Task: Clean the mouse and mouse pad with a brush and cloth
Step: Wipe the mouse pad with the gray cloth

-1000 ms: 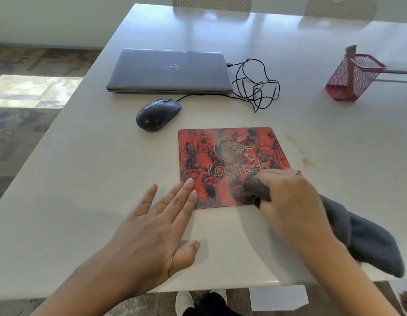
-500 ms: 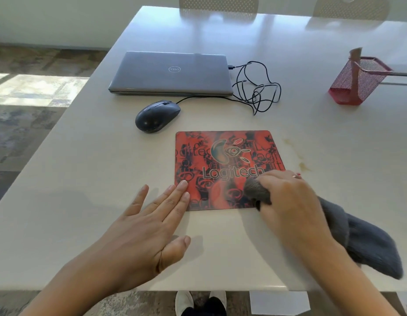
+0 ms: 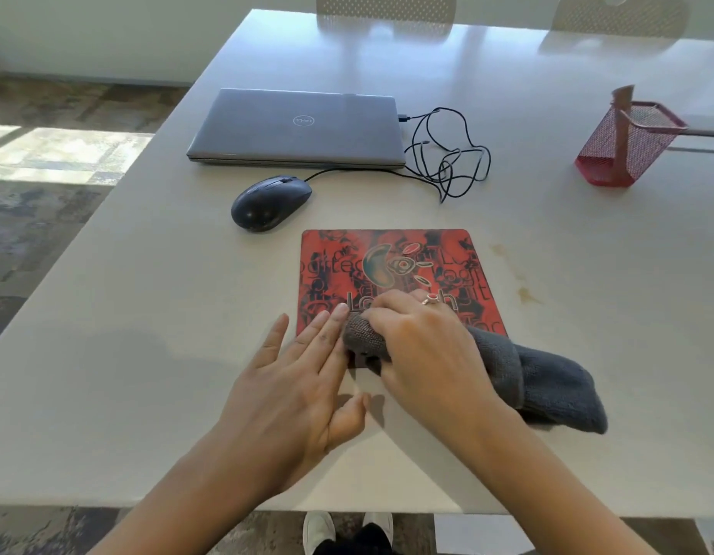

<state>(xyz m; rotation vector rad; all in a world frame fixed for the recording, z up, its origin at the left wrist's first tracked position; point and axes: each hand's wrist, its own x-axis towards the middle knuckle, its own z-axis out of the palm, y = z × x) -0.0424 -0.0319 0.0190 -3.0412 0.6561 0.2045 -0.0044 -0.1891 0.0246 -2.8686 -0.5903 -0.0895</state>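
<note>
Grey knitted cloth (image 3: 507, 366), bunched at one end and trailing loose toward the right edge of the pale desk (image 3: 147, 314), is what the head view shows doing the work: the right hand (image 3: 423, 350) has its grip curled round the bunched end and presses it onto the near left corner of the red, black-patterned rectangular mouse pad (image 3: 391, 266), which lies flat near the middle of the desk. The left hand (image 3: 295, 386) lies flat with its fingers straight and spread, holding nothing; its fingertips reach the pad's near left edge, just beside the cloth, and seem to pin the pad so it cannot slide. The black corded computer mouse (image 3: 271, 203) sits apart from the pad, beyond its far left corner, its black cable (image 3: 447, 162) running in a loose tangle to the closed grey laptop (image 3: 299, 128) behind it. Far to the right stands a red wire-mesh holder (image 3: 627, 146) with a pale upright handle in it (possibly the brush, though I cannot tell for sure). The step in hand looks like wiping the pad with the cloth, with the near left part under treatment and the upper and right parts uncovered. The next move likely calls for sweeping the cloth across that remaining surface with steady downward pressure while the left hand braces the edge; a faint brownish stain (image 3: 523, 294) on the desk right of the pad is outside the task.
</note>
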